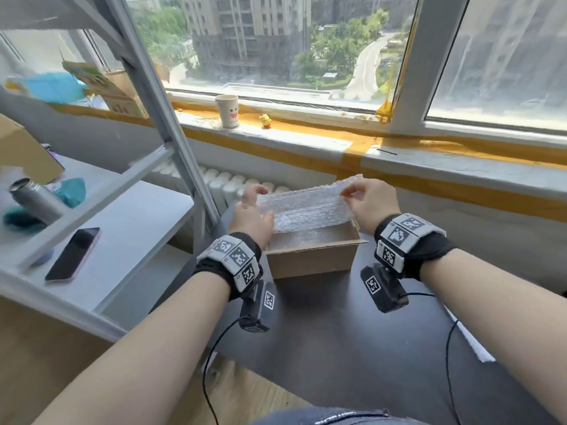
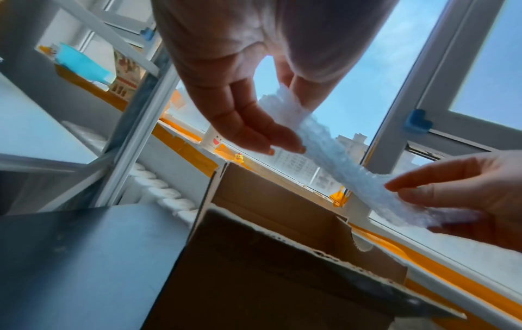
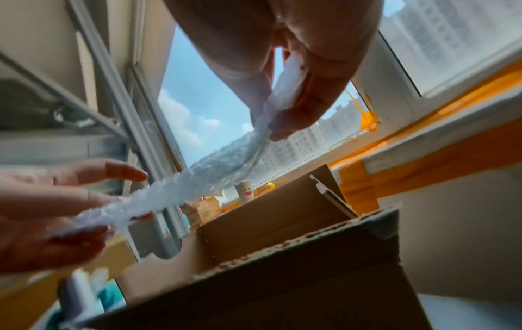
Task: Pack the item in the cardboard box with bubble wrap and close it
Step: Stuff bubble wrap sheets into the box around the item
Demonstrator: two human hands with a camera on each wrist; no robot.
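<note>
An open cardboard box [image 1: 313,262] stands on the dark table [image 1: 337,326], its flaps up. Inside lies some clear bubble wrap; the item itself is hidden. Above the box both hands stretch a sheet of bubble wrap [image 1: 303,207] flat. My left hand [image 1: 251,210] pinches its left end between thumb and fingers, shown from below in the left wrist view as the left hand [image 2: 248,125] on the bubble wrap [image 2: 339,165]. My right hand [image 1: 368,200] pinches the right end; in the right wrist view the right hand [image 3: 288,107] grips the sheet [image 3: 180,192] above the box [image 3: 282,234].
A white metal shelf rack [image 1: 171,142] stands at the left with a phone [image 1: 73,254], a steel bottle [image 1: 36,199] and a cardboard piece on it. Behind the box run a radiator and a window sill [image 1: 306,139] with a paper cup [image 1: 227,111] and a small yellow toy [image 1: 265,121].
</note>
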